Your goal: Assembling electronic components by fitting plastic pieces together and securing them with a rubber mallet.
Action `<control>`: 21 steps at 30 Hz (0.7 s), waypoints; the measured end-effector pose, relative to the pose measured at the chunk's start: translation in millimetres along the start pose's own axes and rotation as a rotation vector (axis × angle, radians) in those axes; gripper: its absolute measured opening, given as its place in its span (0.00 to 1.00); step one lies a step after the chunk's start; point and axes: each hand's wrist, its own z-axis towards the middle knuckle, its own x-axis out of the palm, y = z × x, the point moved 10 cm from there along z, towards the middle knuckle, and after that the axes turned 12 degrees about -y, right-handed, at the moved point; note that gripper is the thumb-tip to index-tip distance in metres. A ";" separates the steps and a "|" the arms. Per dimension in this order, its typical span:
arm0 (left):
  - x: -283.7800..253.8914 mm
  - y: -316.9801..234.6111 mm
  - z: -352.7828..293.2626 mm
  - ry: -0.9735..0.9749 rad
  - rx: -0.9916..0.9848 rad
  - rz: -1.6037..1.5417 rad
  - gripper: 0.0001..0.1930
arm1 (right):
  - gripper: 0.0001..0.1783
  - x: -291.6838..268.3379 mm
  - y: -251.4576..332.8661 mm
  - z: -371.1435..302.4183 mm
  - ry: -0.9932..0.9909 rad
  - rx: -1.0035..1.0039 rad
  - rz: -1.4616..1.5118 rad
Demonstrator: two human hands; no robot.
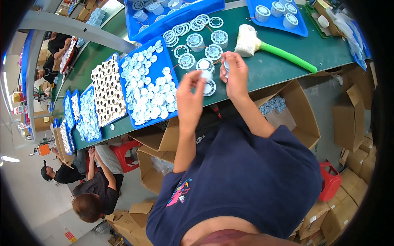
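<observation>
My left hand (pixel 189 92) pinches a small pale round cap (pixel 207 75) between thumb and fingertips. Close beside it, my right hand (pixel 237 77) is closed on a small light-blue plastic piece (pixel 226 65), mostly hidden by the fingers. Below and between the hands stands a light-blue round housing (pixel 209 87) near the table's front edge. Another housing (pixel 205 64), with a white centre, is just beyond. Several more spoked round housings (pixel 195 41), some with thin reddish wires, stand farther back. To the right lies a mallet with a whitish head (pixel 246 40) and green handle (pixel 288 57).
Left of my hands, a blue tray (pixel 159 63) holds many pale caps, with a white perforated tray (pixel 109 91) beyond. Loose rings (pixel 179 30) and a blue bin (pixel 150 32) are at the back. Cardboard boxes (pixel 303 108) stand below the edge. Other people sit at left.
</observation>
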 end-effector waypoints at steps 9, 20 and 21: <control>-15.0 35.1 75.2 -0.152 0.153 0.258 0.09 | 0.18 -30.0 -0.2 11.9 0.010 0.172 0.189; 35.2 -28.3 32.8 0.244 0.264 0.062 0.17 | 0.26 1.6 -12.3 -14.9 0.274 0.274 -0.202; 44.7 -46.0 20.2 0.284 0.392 0.124 0.17 | 0.26 5.9 -15.0 -21.5 0.272 0.294 -0.216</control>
